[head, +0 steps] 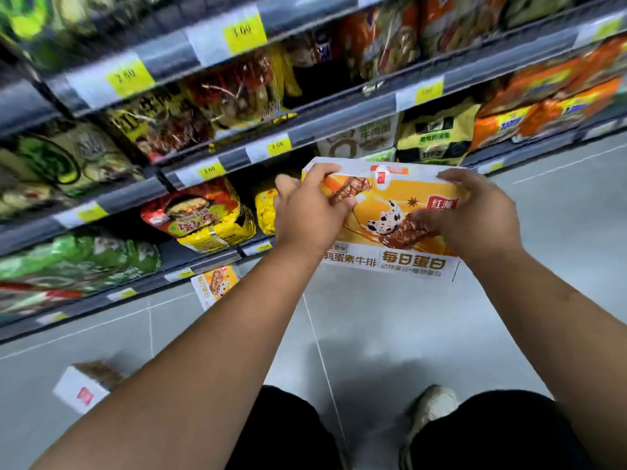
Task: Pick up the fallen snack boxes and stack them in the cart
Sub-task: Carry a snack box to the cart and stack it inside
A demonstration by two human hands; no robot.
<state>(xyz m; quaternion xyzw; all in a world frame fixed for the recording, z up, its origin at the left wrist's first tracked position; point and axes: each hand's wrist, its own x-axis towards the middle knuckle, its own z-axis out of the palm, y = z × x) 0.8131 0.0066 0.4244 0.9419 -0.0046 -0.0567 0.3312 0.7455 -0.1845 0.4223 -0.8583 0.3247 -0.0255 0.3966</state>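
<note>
Holding an orange and white snack box up in both hands, you have it off the floor and in front of the lower shelves. Its printed face is turned up towards you and its long side runs left to right. Your left hand grips the left end, with the fingers curled over the top edge and the thumb lying across the picture on the front. Your right hand grips the right end the same way, its fingers hooked over the far top corner.

A second box with the same orange print stands tilted on the floor against the foot of the shelves, below and to the left of the one you hold. A third box lies on the tiles at the lower left, partly behind your left forearm. It is blurred, but its white side with a red mark suggests it is the same kind.

The shelves carry bags of noodles in red, yellow and green, with yellow price tags along the rails. Below your arms, a pale shoe rests on the grey tiles between your dark trouser legs.
</note>
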